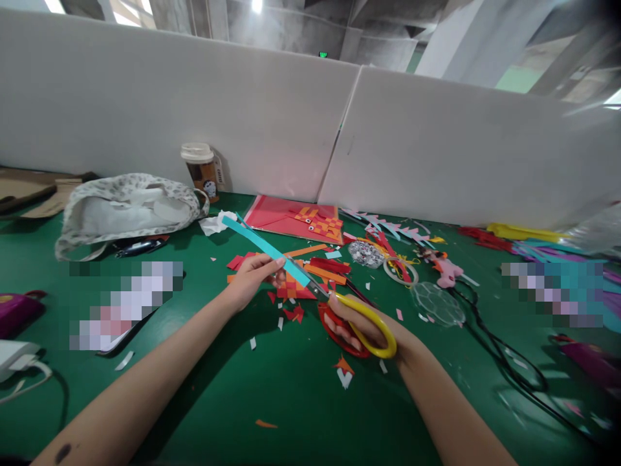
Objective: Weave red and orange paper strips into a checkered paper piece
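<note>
At the far left edge of the green desk [291, 401] lie a purple object [14, 310] and a white plug block with its cable [17, 359]. Behind them slumps a white patterned cloth bag [126, 210]. Just right of the bag, against the white partition, stands a brown paper cup with a white lid [201, 169]. Its label carries a small picture and some print, too small to read.

The left hand [252, 275] is held low above the middle of the desk, its fingers [279, 262] pinched together on a long teal paper strip [264, 249]. The strip slants up and away to the left from the grip. Under it lie red and orange offcuts and a woven red-and-orange paper square [291, 288]. A red paper sheet with orange weaving [286, 217] rests near the partition.

The blades of the yellow-and-red-handled scissors [342, 301] meet the near end of the strip. The right hand [373, 331] has its fingers threaded through the loops and closed on them. The many scraps suggest much cutting is already done, while most of this strip looks whole.

Further right sit a clear bag of googly eyes [366, 254], a roll of clear tape [400, 272], a pink glue gun [446, 272] with a black cord, and heaps of coloured paper strips [557, 249]. A green sign [323, 54] high up is illegible.
</note>
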Motion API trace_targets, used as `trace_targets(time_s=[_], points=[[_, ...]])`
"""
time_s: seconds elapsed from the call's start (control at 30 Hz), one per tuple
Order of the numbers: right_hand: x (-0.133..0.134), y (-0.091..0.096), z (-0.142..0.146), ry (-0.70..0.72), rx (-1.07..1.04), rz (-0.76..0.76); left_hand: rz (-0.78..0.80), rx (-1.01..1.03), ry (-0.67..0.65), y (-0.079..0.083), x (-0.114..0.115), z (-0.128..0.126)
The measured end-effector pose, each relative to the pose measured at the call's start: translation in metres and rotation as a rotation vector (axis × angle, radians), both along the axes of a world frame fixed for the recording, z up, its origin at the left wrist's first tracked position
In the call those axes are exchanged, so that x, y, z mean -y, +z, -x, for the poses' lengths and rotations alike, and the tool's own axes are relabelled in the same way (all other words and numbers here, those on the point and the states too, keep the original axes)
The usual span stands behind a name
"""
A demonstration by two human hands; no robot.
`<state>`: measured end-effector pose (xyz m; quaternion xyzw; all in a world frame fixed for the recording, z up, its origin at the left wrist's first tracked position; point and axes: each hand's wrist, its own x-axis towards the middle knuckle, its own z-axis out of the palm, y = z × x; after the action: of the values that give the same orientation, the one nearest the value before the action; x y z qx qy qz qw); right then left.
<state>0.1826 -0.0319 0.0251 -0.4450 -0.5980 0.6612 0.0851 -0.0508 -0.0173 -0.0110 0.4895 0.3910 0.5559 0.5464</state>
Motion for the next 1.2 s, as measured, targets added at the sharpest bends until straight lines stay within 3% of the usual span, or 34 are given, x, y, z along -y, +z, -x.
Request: trace_targets(time_s=[0.2, 0.53, 0.77, 1.2], points=[[0.0001, 0.0036, 0.0016, 0.031, -0.008, -0.013, 0.002, -0.018, 0.005, -0.0021, -0.0015, 0.0005], [0.0054, 0.0104, 0.0087, -0.031, 0.073, 0.049, 0.048, -0.044, -0.023, 0.0002, 0.0010, -0.0012], [0.0030, 0.0081, 0.0091, -0.008, 0.040, -0.050, 0.053, -0.042, -0.023, -0.0001, -0.0006, -0.0009], [-0.0012, 0.0025, 0.0095, -0.029, 0.080, -0.041, 0.013, -0.015, 0.031, -0.0047, -0.0013, -0.0055]])
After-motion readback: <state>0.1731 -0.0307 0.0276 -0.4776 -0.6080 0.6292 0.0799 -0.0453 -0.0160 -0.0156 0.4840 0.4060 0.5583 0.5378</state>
